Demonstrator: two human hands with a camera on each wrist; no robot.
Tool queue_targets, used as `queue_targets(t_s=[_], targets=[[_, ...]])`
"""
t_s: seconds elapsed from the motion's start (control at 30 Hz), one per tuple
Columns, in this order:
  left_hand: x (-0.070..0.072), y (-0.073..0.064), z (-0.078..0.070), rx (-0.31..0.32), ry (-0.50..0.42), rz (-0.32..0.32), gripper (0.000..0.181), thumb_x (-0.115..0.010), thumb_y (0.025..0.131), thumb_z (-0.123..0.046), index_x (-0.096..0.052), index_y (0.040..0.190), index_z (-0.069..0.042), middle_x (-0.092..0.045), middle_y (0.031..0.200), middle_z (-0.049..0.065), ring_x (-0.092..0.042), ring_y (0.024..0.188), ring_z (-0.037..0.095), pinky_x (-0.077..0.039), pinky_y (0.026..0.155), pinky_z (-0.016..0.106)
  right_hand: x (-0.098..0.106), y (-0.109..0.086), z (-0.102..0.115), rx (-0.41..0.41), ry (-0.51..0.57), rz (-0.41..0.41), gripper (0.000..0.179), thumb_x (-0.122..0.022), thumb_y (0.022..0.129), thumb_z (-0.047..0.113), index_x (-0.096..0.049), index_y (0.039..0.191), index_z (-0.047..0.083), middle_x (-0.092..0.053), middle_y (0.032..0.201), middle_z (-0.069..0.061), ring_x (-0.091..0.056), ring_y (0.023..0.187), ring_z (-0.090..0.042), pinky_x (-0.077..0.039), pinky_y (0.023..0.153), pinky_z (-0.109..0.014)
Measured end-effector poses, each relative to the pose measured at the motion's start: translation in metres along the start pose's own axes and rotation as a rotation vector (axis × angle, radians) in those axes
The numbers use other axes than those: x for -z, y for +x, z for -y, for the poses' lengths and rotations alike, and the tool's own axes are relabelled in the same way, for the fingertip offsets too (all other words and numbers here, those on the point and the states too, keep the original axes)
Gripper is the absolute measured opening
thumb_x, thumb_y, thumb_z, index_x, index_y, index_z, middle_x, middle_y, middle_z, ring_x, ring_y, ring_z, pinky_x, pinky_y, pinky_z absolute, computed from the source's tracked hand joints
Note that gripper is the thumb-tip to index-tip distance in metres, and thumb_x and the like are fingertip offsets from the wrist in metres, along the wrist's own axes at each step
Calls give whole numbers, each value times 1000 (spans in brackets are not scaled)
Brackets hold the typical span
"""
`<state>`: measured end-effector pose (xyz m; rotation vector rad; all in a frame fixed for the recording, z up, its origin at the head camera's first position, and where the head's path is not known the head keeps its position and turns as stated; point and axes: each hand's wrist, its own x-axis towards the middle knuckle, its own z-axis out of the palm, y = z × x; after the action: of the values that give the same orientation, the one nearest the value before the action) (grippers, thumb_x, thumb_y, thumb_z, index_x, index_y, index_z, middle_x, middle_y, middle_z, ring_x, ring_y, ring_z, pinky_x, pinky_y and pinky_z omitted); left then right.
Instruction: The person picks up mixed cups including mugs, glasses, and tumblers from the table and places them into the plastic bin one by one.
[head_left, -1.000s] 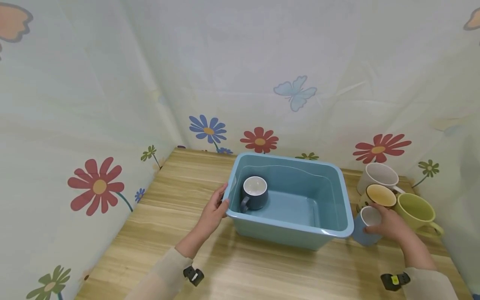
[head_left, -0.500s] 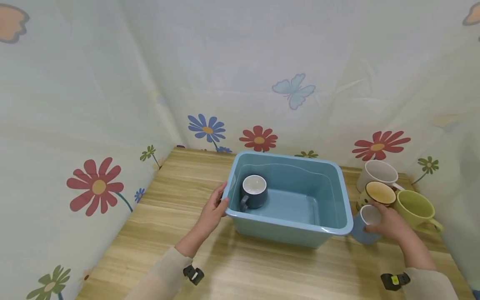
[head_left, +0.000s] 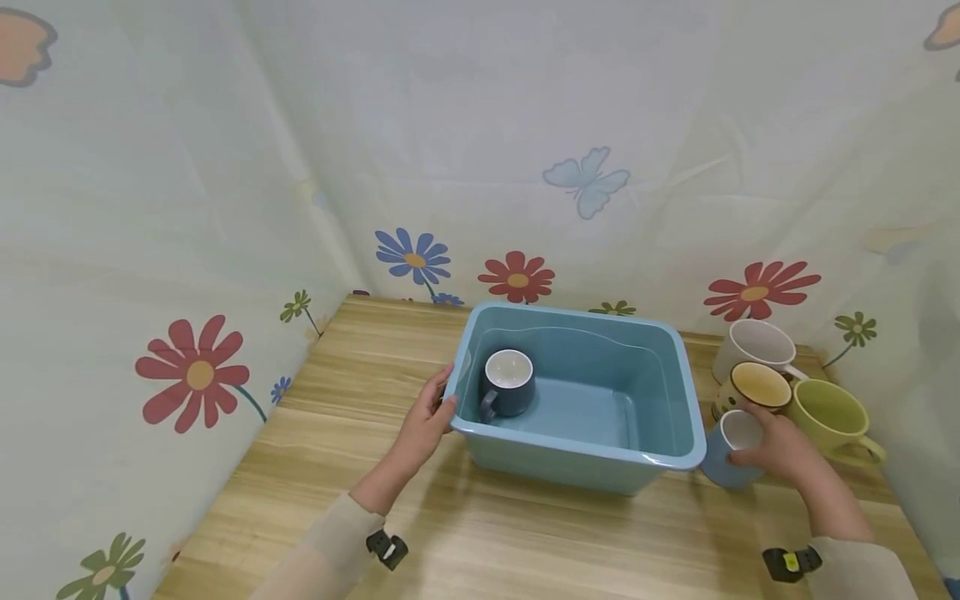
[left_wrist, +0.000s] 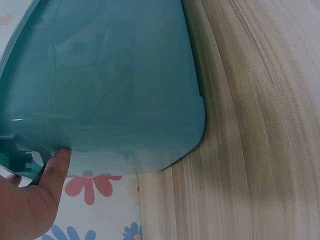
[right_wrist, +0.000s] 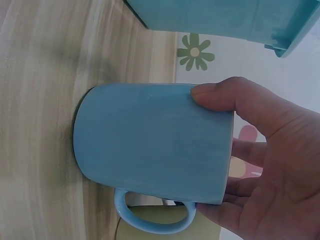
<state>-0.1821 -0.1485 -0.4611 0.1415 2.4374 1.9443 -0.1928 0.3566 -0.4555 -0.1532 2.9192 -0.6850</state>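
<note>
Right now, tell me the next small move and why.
I'd probably lift the blue mug straight up: the right grip holds it near its rim, it seems to stand on the table, and the tub beside it has bare floor next to the dark mug.

- Basin (head_left: 551,472): smooth plastic, glossy along the rim.
- Blue mug (right_wrist: 152,142): smooth, glazed ceramic in appearance, with a soft sheen.
- Dark mug (head_left: 513,401): smooth, ceramic-looking.
- Green mug (head_left: 816,432): smooth, ceramic-looking.
- Worktop (head_left: 570,542): wood-grained, smooth, faintly lustrous.
- Backdrop (head_left: 480,125): thin, creased sheeting, cloth-like.
- Sleeve (head_left: 326,537): matt cloth.
</note>
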Motion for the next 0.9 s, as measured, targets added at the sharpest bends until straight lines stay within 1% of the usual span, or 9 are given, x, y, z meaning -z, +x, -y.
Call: queue_targets(t_s=[0.3, 0.4, 0.57, 0.77, 0.9], targets=[[0, -2, 2, 9, -5, 3, 54, -44, 106, -9, -32, 158, -4, -41, 158, 29, -54, 133, 49, -60, 91, 48, 6, -2, 3, -32, 3, 57, 88, -86, 73, 22, -40, 135, -22, -60, 108, -42, -63, 89, -44, -56, 74, -54], [0, -2, 3, 6, -4, -1, 54, -45, 106, -10, -32, 158, -4, -42, 158, 30, -55, 132, 49, -60, 90, 47, 9, -2, 3, -20, 0, 61, 89, -86, 73, 21, -40, 136, -23, -60, 110, -43, -62, 90, -44, -56, 74, -54], [1, -1, 3, 3, -11, -4, 54, -45, 106, -9, -32, 158, -4, -42, 158, 29, -54, 132, 49, -60, 90, 46, 17, 0, 8, 27, -22, 43, 89, -87, 72, 20, -41, 135, -25, -59, 113, -44, -62, 92, -46, -55, 77, -56], [0, -1, 0, -13, -5, 7, 54, -45, 106, -9, -31, 158, -1, -41, 158, 31, -54, 132, 49, -60, 90, 46, 28, 0, 18, -9, -42, 81, 91, -87, 74, 21, -38, 137, -24, -57, 116, -46, -59, 96, -51, -55, 80, -61], [0, 0, 0, -1, -3, 4, 55, -45, 105, -10, -32, 158, -2, -42, 158, 30, -54, 132, 49, -60, 89, 45, 35, -1, 25, -11, -57, 86, 89, -87, 74, 22, -40, 136, -22, -57, 115, -45, -59, 95, -52, -55, 80, -62]])
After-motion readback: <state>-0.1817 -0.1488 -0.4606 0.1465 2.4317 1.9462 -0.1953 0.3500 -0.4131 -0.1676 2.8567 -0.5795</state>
